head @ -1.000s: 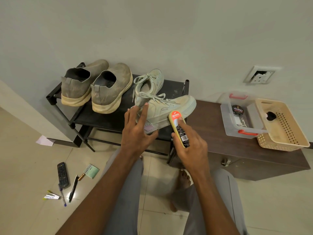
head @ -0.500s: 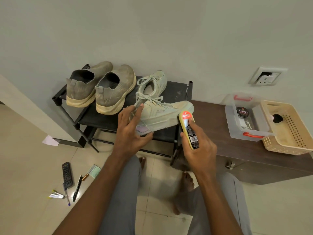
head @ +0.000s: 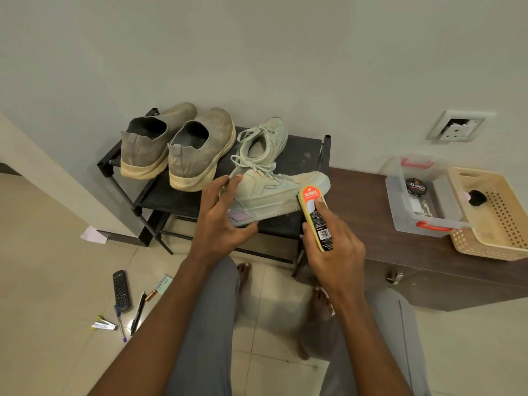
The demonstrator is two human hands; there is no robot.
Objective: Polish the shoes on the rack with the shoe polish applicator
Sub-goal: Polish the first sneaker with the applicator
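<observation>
On the rack, front right corner: pale sneaker lies on its side, left hand grasping its heel end. Right hand clasps the shoe polish applicator, forefinger along it. Since a second ago the applicator has slid from mid-sole to the toe end, head touching the sole edge. Judged: stroke nearly finished along this side. Grey pair, rack's left, untouched.
</observation>
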